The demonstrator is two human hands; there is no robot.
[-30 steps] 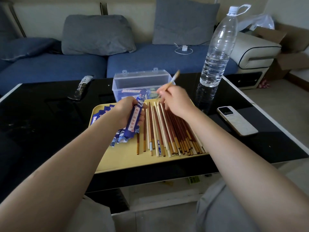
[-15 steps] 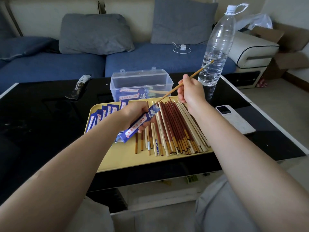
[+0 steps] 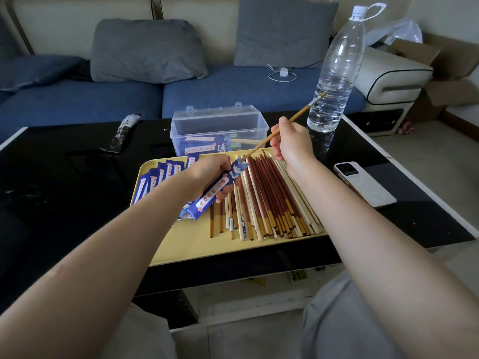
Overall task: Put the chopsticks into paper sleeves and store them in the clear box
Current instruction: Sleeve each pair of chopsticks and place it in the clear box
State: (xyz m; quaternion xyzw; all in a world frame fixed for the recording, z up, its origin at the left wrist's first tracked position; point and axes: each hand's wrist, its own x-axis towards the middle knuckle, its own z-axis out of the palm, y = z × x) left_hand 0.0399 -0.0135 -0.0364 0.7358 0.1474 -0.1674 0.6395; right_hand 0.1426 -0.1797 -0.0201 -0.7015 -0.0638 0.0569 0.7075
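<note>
Blue sofa (image 3: 124,99) with grey cushions (image 3: 147,50); black table (image 3: 64,182); pale wall (image 3: 64,19).

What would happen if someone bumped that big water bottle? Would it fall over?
Probably yes. The water bottle stands tall and narrow on the black table, so it looks tippy. The water seems to fill only its lower part, which likely steadies it a little. Being round, it would probably roll if it fell.
</note>
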